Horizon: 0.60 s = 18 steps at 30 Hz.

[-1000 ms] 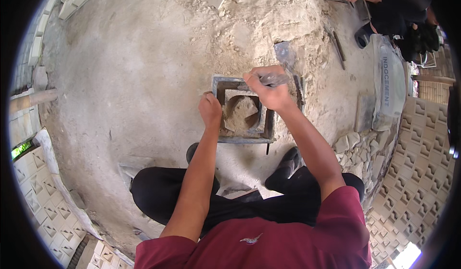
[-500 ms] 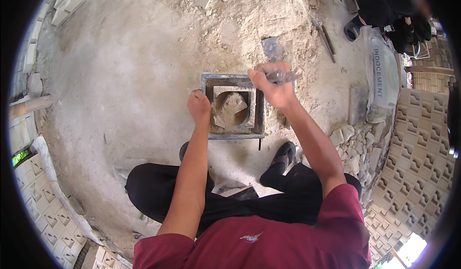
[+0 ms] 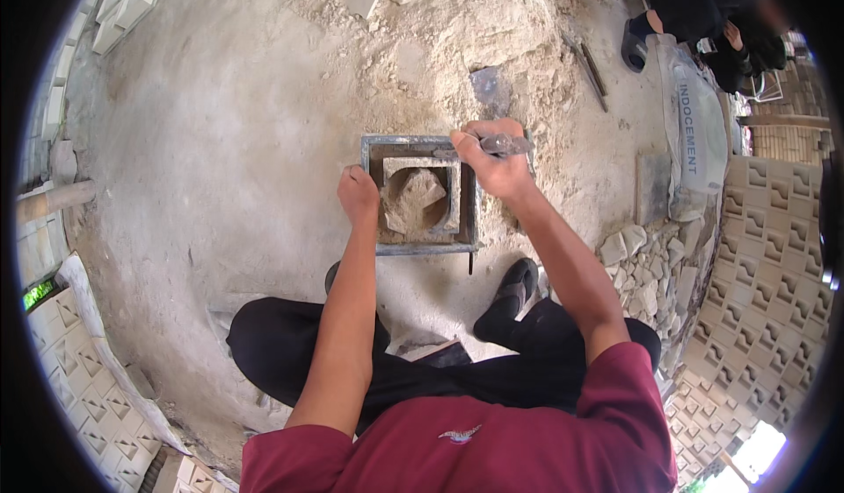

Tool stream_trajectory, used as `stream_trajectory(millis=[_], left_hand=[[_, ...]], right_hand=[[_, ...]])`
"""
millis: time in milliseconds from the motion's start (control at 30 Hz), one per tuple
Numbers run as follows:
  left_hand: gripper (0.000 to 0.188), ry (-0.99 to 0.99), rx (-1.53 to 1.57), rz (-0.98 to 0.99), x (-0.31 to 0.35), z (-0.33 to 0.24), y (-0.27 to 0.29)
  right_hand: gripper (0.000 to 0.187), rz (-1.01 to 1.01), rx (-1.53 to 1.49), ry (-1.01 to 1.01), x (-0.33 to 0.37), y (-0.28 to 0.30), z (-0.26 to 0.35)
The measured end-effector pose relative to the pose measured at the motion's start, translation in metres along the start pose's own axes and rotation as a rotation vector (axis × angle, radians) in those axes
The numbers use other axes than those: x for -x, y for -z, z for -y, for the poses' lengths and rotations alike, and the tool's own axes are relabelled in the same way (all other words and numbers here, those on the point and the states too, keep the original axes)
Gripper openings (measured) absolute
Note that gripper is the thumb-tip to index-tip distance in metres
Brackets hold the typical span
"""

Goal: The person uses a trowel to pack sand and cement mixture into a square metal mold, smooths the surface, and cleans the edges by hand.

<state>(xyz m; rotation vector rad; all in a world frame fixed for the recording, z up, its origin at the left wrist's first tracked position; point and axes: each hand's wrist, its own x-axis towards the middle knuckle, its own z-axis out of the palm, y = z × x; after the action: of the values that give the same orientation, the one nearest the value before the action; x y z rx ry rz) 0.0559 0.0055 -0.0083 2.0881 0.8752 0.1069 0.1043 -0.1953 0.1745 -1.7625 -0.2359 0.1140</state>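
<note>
A square metal mold (image 3: 380,248) lies on the ground in front of my feet. Inside it sits a pale square block (image 3: 450,220) with a round opening, and a rough lump of pale mix (image 3: 422,192) fills part of that opening. My left hand (image 3: 359,196) is closed at the mold's left wall, apparently gripping its edge. Over the mold's far right corner, my right hand (image 3: 498,163) is wrapped around the caked grey handle of a trowel (image 3: 507,145). Its thin blade points left across the mold's far side, mostly hidden by the fingers.
Beyond the mold spreads loose pale sandy powder (image 3: 440,53) with a dark flat plate (image 3: 491,90) on it. Rods (image 3: 591,75), a cement sack (image 3: 699,132) and broken stones (image 3: 642,269) lie to the right. Another person (image 3: 686,14) squats at the far right; patterned blocks (image 3: 756,255) are stacked beyond.
My right hand and the trowel have moved slightly left and settled over the mold's far right corner. The view has shifted a little; my left hand stays at the mold's left wall.
</note>
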Motion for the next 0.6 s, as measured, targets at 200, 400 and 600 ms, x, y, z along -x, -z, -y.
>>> stream_trajectory(millis=[200, 400, 600], left_hand=[[0.041, 0.024, -0.004, -0.037, 0.004, -0.008, 0.001], [0.040, 0.010, 0.000, -0.013, 0.003, -0.008, 0.001], [0.039, 0.035, -0.008, -0.017, 0.002, 0.000, 0.002]], right_hand=[[0.032, 0.026, 0.007, 0.052, 0.002, 0.001, -0.012], [0.027, 0.007, -0.030, 0.043, -0.008, -0.010, -0.012], [0.028, 0.152, -0.115, 0.026, -0.015, -0.045, 0.008]])
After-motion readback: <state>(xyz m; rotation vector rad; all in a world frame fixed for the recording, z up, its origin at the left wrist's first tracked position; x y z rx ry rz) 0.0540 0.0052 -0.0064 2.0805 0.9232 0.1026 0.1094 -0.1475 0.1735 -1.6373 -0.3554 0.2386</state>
